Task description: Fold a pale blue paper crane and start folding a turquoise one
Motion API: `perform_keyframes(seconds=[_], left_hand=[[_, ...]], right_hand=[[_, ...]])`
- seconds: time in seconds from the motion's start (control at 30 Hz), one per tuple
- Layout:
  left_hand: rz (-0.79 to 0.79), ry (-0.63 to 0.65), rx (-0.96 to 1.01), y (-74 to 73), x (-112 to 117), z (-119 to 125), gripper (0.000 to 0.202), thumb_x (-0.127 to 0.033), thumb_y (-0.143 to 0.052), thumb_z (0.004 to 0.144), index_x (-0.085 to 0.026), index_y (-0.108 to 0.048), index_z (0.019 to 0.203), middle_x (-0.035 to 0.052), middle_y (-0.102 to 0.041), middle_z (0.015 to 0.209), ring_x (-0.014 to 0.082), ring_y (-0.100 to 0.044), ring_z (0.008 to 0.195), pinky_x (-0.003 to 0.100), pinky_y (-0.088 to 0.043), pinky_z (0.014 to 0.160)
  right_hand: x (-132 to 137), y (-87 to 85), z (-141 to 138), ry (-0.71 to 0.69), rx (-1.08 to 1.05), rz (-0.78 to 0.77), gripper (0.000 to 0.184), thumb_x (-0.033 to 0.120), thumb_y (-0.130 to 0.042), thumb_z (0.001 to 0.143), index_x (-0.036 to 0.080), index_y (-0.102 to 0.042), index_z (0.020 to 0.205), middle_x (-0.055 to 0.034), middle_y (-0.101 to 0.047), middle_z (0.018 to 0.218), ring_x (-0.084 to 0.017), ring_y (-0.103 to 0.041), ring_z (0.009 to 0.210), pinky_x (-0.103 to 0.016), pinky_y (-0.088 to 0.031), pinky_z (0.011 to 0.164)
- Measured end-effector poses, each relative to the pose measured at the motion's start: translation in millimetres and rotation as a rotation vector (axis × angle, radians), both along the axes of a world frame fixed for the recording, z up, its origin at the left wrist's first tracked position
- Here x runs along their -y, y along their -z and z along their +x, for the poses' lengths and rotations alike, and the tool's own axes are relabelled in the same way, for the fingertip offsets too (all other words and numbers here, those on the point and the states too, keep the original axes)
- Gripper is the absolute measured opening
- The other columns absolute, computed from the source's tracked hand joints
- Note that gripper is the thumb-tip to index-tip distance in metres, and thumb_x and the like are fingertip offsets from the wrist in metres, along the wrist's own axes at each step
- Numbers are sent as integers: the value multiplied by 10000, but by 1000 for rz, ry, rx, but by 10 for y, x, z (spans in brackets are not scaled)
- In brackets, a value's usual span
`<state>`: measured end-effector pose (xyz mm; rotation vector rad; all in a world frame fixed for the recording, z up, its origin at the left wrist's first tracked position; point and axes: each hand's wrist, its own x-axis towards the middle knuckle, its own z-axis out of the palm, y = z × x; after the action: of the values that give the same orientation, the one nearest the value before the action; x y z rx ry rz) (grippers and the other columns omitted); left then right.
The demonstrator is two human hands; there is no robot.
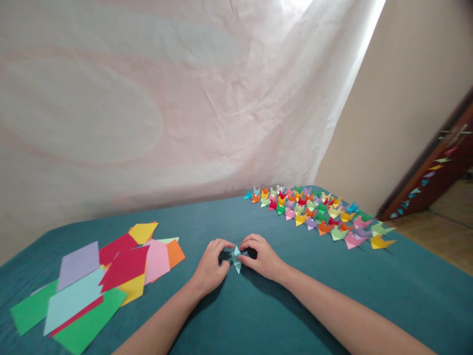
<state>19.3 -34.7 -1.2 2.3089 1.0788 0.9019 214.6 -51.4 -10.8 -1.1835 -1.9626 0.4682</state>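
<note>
A small light-blue folded paper piece [236,260], with several points like a paper crane, sits low over the middle of the table between my two hands. From its left side my left hand [213,265] grips its edge, fingers curled and the thumb near the lower left. My right hand [261,257] pinches it from the right, with thumb and index finger against the paper. The fingertips partly hide its side points.
Loose coloured paper squares [125,268] lie overlapping at the left. Rows of folded paper cranes [314,209] stand at the back right of the dark green table [281,320]. A pale cloth [177,98] hangs behind it; a string of cranes [424,182] hangs by a door.
</note>
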Motion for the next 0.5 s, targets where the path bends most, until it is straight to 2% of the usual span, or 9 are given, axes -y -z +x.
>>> perform_keyframes(seconds=[0.17, 0.33, 0.5], left_hand=[[-78, -108, 62, 43, -39, -33, 428, 8, -388, 640, -180, -579, 974, 41, -595, 991, 186, -533, 973, 356, -432, 874], [-90, -120, 81, 59, -41, -47, 434, 10, -393, 639, -185, -593, 970, 37, -609, 994, 179, -551, 979, 349, -445, 871], [-82, -125, 86, 64, -32, -60, 436, 12, -391, 640, -184, -599, 969, 38, -614, 997, 178, -557, 980, 347, -450, 868]], right_hand=[[30, -4, 0, -4, -20, 8, 194, 191, -664, 732, 219, -640, 923, -30, -609, 928, -186, -549, 905, -346, -397, 838], [58, -29, 28, -51, -11, -19, 309, 96, -613, 708, 227, -623, 987, -28, -604, 976, -183, -554, 928, -344, -393, 857], [69, -60, 69, -102, 18, -43, 353, 118, -634, 687, 220, -602, 1024, -35, -608, 985, -194, -554, 951, -340, -404, 851]])
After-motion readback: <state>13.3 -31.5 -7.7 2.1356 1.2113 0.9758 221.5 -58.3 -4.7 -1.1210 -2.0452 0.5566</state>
